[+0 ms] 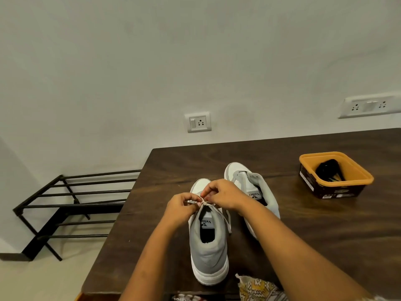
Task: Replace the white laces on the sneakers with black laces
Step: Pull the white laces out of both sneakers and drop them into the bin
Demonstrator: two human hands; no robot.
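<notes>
On the counter (pixel 314 235), head view, the only one:

- Near sneaker (pixel 208 246): grey and white, high-topped, upright on its sole, heel toward the person. The thick sole and padded collar suggest a light but bulky shoe that stands steady by itself. The upper is likely soft and would give under a squeeze.
- White lace (pixel 226 220): still threaded in the near sneaker and gathered at the top of the tongue, with one end trailing down the right side. It looks flat, thin, limp and nearly weightless, so it would slide through the eyelets once slack. It is best taken at the knot or by a stiff tip, a short run at a time.
- Left hand (pixel 180 208) and right hand (pixel 223 194): both curled, fingertips pinching the white lace where it gathers, touching each other over the tongue.
- Far sneaker (pixel 256 185): just beside the first, toe away. No lace shows on it from here.
- Orange tub (pixel 338 154): well apart, to the right, holding a dark bundle, probably the black laces (pixel 327 168).
- Patterned cloth (pixel 256 287): at the near edge.
- Shoe rack (pixel 71 203): on the floor to the left.
- Wall socket (pixel 198 122): on the wall behind.
</notes>
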